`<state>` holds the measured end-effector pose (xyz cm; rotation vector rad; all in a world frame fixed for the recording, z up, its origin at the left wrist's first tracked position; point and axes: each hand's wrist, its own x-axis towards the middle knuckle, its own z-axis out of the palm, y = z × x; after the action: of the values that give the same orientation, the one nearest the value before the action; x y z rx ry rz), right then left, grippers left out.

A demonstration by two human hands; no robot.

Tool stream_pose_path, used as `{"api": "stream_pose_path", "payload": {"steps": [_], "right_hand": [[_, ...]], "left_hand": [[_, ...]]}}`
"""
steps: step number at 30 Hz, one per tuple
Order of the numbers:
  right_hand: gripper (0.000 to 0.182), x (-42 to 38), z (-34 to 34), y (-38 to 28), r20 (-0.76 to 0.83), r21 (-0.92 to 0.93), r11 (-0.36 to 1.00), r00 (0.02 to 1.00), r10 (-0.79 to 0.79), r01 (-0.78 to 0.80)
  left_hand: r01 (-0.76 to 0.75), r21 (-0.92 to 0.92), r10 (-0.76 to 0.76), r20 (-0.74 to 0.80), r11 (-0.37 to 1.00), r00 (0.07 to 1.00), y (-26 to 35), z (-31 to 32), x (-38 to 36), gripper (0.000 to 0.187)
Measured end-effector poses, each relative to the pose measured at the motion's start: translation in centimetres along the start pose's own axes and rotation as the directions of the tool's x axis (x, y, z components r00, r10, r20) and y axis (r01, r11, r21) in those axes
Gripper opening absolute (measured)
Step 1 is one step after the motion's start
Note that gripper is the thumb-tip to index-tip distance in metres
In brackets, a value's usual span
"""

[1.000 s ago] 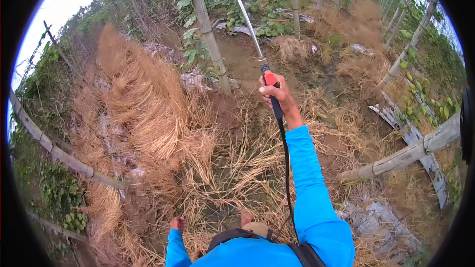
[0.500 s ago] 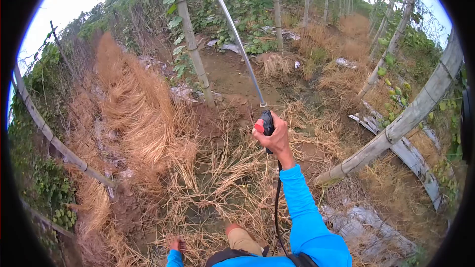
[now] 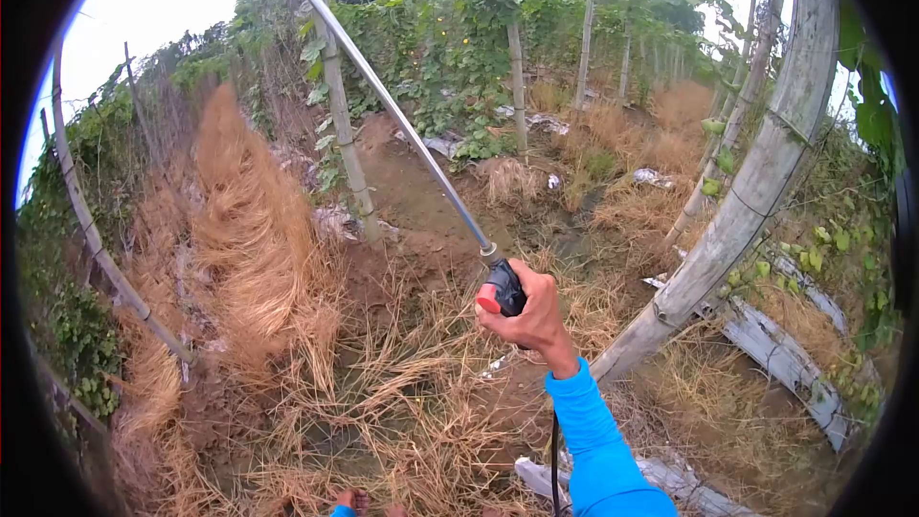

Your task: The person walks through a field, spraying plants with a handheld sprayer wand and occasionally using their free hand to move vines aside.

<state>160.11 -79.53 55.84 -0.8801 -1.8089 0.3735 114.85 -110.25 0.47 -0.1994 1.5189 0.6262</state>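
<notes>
My right hand [image 3: 528,311] is closed around the black handle [image 3: 505,289] of a spray wand, with a red part showing near the thumb. The wand's long metal tube [image 3: 392,110] slants up and to the left, and its tip is out of view. A thin black hose [image 3: 554,460] runs down from the handle beside my blue sleeve. At the bottom edge my left hand [image 3: 352,500] hangs low over the straw, partly cut off. Its fingers look loosely apart, with nothing visible in them.
Bamboo posts stand around me, a thick leaning one [image 3: 747,201] close on the right and another [image 3: 337,105] ahead. Dry straw [image 3: 254,258] covers the ground between muddy patches. Torn plastic sheeting [image 3: 785,359] lies at right. Leafy vines [image 3: 459,29] climb behind.
The view has tilted up and shifted. My right hand now sits lower in view, and the wand leans further left. My left hand has dropped toward the bottom edge.
</notes>
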Motion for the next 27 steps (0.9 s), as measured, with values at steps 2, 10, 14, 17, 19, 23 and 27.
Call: {"api": "stream_pose_path", "payload": {"steps": [2,10,14,17,19,23,27], "right_hand": [[0.035,-0.6,-2.7,-0.5,-0.053,0.001,1.0,0.998,-0.021,0.021],[0.032,-10.3,-6.7,-0.6,-0.158,-0.04,0.992,0.981,0.112,-0.12],[0.03,-15.2,-7.7,-2.8,-0.12,-0.014,0.977,0.971,0.208,-0.211],[0.029,-20.1,-7.2,-5.8,-0.204,-0.069,0.964,0.95,0.237,-0.256],[0.029,-25.2,-6.5,-8.1,-0.175,-0.1,0.943,0.939,0.297,-0.317],[0.034,-35.2,-5.5,-12.5,-0.076,0.037,0.925,0.922,0.38,-0.378],[0.033,-36.3,-9.7,-17.7,-0.041,0.093,0.911,0.912,0.407,-0.402]], "left_hand": [[-0.106,0.067,0.109,-0.037,0.992,0.993,-3.5,4.9,0.6,0.023],[-0.085,0.101,0.067,0.169,0.991,0.983,-8.4,9.8,-2.5,0.02],[-0.133,0.101,0.13,0.035,0.986,0.991,-12.1,6.0,-4.9,0.027],[-0.171,0.093,0.178,-0.071,0.981,0.981,-16.1,3.3,-6.4,0.027],[-0.109,0.034,0.108,0.009,0.994,0.994,-21.7,-0.3,-2.9,0.025],[-0.054,0.091,0.062,-0.087,0.994,0.994,-32.0,-3.3,-4.5,0.041],[0.052,0.101,-0.054,0.015,0.994,0.998,-39.9,-5.4,-7.3,0.039]]}}
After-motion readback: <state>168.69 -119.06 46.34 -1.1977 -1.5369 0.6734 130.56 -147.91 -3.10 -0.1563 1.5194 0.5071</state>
